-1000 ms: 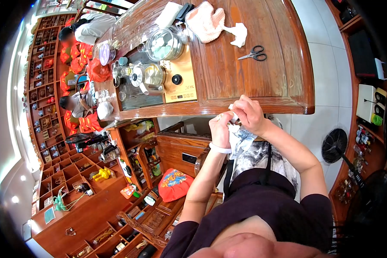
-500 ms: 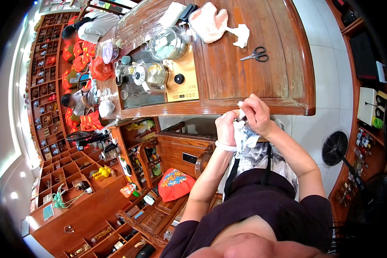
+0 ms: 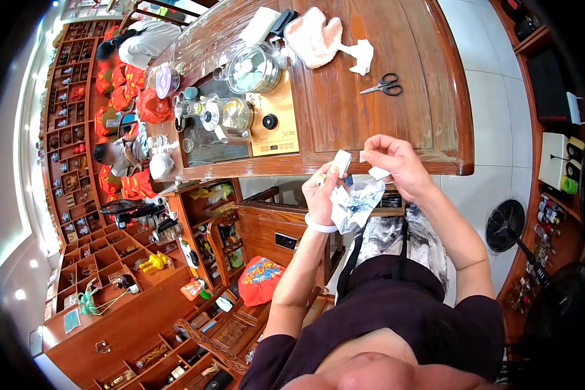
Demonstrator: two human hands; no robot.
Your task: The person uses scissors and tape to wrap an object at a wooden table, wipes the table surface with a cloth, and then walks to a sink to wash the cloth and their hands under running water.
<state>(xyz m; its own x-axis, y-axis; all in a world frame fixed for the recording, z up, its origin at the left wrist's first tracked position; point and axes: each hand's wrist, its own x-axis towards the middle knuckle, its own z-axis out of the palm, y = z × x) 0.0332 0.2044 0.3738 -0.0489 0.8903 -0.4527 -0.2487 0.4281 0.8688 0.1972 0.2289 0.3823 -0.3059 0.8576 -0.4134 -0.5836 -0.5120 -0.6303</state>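
My left hand (image 3: 320, 198), with a white bangle at the wrist, is closed on a small white block (image 3: 342, 161) held between thumb and fingers. A crumpled white tissue with dark blue-grey stains (image 3: 357, 205) hangs from the same hand. To its right, my right hand (image 3: 400, 168) pinches a small white scrap (image 3: 363, 156). Another bit of white paper (image 3: 378, 173) shows under its fingers. Both hands are apart, by the near edge of the wooden table (image 3: 370, 123). Black-handled scissors (image 3: 383, 85) lie on the tabletop beyond them.
A pink cloth (image 3: 313, 38) and a crumpled tissue (image 3: 361, 55) lie farther back. On the left are a glass kettle (image 3: 229, 116), a glass pot (image 3: 253, 68) and a gold tea hob (image 3: 279, 133). A black fan (image 3: 506, 224) stands right. Two people sit far left.
My hands have moved apart, the left one going left with the stained tissue. The white block now shows clearly in it, and a small scrap is in my right fingers.
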